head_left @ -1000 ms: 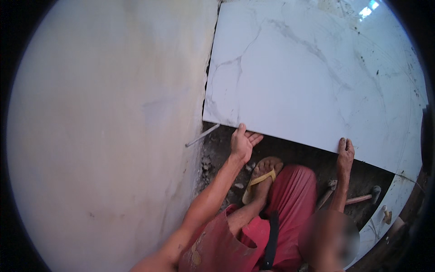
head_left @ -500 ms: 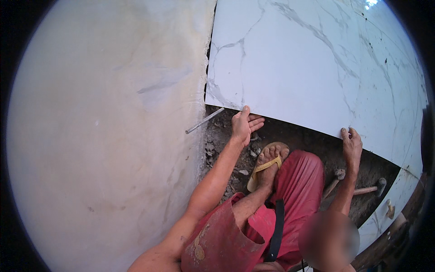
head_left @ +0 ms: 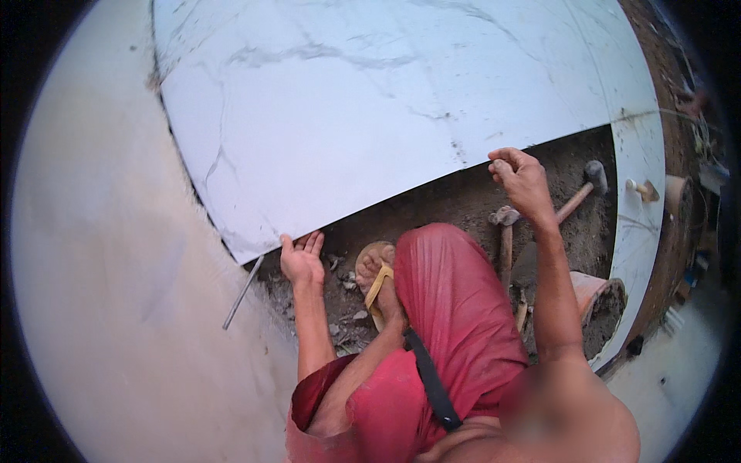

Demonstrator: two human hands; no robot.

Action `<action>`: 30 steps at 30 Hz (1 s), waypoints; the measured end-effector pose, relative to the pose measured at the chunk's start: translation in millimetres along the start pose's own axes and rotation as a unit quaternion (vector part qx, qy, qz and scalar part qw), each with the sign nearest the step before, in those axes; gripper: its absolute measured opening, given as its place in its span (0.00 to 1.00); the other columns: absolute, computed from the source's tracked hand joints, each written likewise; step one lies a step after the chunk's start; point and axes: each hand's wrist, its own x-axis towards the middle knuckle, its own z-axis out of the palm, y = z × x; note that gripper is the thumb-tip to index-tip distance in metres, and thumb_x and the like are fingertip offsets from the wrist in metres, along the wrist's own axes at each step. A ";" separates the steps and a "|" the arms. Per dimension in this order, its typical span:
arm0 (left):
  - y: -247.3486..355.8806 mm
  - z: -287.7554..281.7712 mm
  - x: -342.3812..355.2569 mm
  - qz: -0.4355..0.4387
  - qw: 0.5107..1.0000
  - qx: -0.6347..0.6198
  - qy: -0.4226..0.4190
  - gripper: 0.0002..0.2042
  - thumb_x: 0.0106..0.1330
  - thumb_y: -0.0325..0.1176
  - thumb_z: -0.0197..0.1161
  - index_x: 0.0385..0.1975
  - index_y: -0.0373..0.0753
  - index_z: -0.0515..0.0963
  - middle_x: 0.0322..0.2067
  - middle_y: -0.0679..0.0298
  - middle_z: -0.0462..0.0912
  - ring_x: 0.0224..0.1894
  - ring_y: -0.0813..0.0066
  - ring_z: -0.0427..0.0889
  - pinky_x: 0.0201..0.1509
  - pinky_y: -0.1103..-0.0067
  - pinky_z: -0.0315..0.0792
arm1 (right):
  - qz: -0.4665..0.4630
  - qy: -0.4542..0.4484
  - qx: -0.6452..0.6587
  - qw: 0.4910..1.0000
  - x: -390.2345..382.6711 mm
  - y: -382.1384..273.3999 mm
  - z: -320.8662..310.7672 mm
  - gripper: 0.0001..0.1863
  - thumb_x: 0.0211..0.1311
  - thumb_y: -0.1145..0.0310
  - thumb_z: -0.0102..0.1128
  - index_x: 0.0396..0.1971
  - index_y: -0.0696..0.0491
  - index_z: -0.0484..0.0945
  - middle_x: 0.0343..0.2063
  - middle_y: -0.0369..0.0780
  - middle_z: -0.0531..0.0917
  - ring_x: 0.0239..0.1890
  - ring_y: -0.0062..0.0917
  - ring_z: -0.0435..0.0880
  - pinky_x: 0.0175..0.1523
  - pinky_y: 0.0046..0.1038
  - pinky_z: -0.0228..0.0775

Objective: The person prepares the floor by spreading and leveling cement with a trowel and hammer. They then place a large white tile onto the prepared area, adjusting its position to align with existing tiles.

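Note:
A large white marble-veined floor tile [head_left: 332, 147] spans the far side, its near edge running above dark rough soil [head_left: 455, 201]. At its near left corner my left hand [head_left: 302, 261] lies palm up, thumb touching the edge and fingers stretched out beside it. My right hand [head_left: 521, 181] is at the same edge farther right, thumb and fingers bent together; anything pinched in them is too small to make out. A thin metal rod [head_left: 242, 293] sticks out by the tile's left corner.
Two hammers, one with a dark head [head_left: 595, 176] and one with a mud-caked head [head_left: 505, 216], lie on the soil. Right of my forearm stands an orange bucket [head_left: 590, 287]. A small pale-handled tool [head_left: 642, 189] rests on the tile strip. Smooth pale surface [head_left: 108, 231] lies left.
The view has swung right, bringing the bucket into sight. My right hand has shifted from pinching the tile's edge to a bent-finger pose there. My left hand stays at the edge.

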 end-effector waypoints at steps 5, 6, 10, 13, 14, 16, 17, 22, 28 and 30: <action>1.6 -8.2 11.2 -0.015 1.000 0.013 -0.017 0.22 0.72 0.47 0.41 0.53 0.33 0.62 0.46 0.50 0.67 0.50 0.55 0.70 0.58 0.60 0.69 | -0.046 0.067 -0.011 0.997 1.3 32.3 16.7 0.11 0.56 0.67 0.57 0.37 0.55 0.81 0.33 0.45 0.84 0.36 0.31 0.84 0.45 0.29 0.73; 1.8 -11.4 12.3 -0.013 0.999 0.020 -0.021 0.22 0.72 0.47 0.41 0.53 0.33 0.62 0.46 0.50 0.67 0.50 0.56 0.70 0.58 0.61 0.69 | -0.068 0.078 -0.022 0.994 0.9 30.1 23.1 0.11 0.56 0.68 0.56 0.37 0.55 0.81 0.34 0.46 0.84 0.38 0.33 0.84 0.46 0.30 0.73; -1.3 -11.6 15.9 -0.010 1.000 0.028 -0.004 0.23 0.72 0.48 0.41 0.53 0.32 0.61 0.46 0.50 0.67 0.49 0.56 0.70 0.57 0.61 0.69 | -0.094 0.088 -0.009 0.992 10.3 34.4 42.4 0.10 0.56 0.69 0.54 0.36 0.56 0.81 0.34 0.45 0.84 0.38 0.33 0.83 0.47 0.30 0.73; 0.8 -6.6 15.7 -0.008 0.999 0.027 0.028 0.24 0.72 0.50 0.40 0.52 0.31 0.63 0.43 0.50 0.69 0.47 0.56 0.71 0.56 0.61 0.69 | -0.117 0.104 0.002 0.988 22.6 35.3 50.5 0.10 0.58 0.70 0.55 0.36 0.57 0.81 0.32 0.45 0.84 0.36 0.30 0.84 0.44 0.28 0.74; 0.7 -6.9 16.4 -0.011 0.999 0.027 0.033 0.25 0.72 0.50 0.40 0.52 0.31 0.63 0.44 0.50 0.68 0.47 0.56 0.70 0.56 0.61 0.69 | -0.146 0.129 -0.011 0.981 25.1 36.3 54.2 0.10 0.58 0.71 0.54 0.36 0.58 0.81 0.33 0.45 0.84 0.36 0.31 0.83 0.45 0.29 0.74; 1.8 -5.6 20.7 -0.003 0.999 0.034 0.026 0.25 0.72 0.51 0.40 0.54 0.32 0.61 0.47 0.49 0.66 0.50 0.55 0.69 0.57 0.60 0.68 | -0.214 0.183 -0.033 0.959 41.7 29.4 59.9 0.10 0.58 0.73 0.53 0.36 0.58 0.81 0.33 0.45 0.83 0.38 0.34 0.83 0.46 0.31 0.73; 3.3 -6.5 22.8 -0.011 0.999 0.023 0.019 0.25 0.72 0.51 0.40 0.54 0.32 0.61 0.48 0.49 0.66 0.51 0.55 0.69 0.58 0.60 0.68 | -0.264 0.176 -0.059 0.946 51.7 23.9 63.3 0.12 0.58 0.74 0.52 0.40 0.58 0.80 0.38 0.47 0.82 0.42 0.39 0.80 0.50 0.35 0.71; -2.8 -7.0 22.2 -0.033 0.999 -0.012 0.012 0.26 0.72 0.51 0.39 0.56 0.33 0.60 0.53 0.50 0.65 0.54 0.56 0.68 0.60 0.59 0.65 | -0.317 0.197 -0.086 0.924 89.5 -5.0 80.7 0.14 0.55 0.73 0.55 0.43 0.58 0.76 0.39 0.51 0.78 0.42 0.44 0.78 0.47 0.38 0.71; 2.7 1.0 15.6 -0.022 0.999 -0.022 0.038 0.24 0.72 0.50 0.38 0.54 0.35 0.63 0.49 0.54 0.69 0.52 0.58 0.70 0.57 0.61 0.67 | -0.183 0.138 -0.091 0.969 68.1 -16.3 91.7 0.13 0.52 0.69 0.61 0.37 0.57 0.76 0.33 0.49 0.79 0.38 0.44 0.79 0.44 0.42 0.70; -3.3 -1.8 16.2 -0.016 1.000 -0.019 0.015 0.23 0.72 0.50 0.38 0.52 0.36 0.64 0.46 0.54 0.70 0.50 0.60 0.71 0.54 0.62 0.68 | -0.129 0.114 -0.101 0.980 64.8 -22.2 83.7 0.11 0.53 0.68 0.61 0.35 0.57 0.76 0.32 0.48 0.80 0.38 0.44 0.79 0.43 0.42 0.70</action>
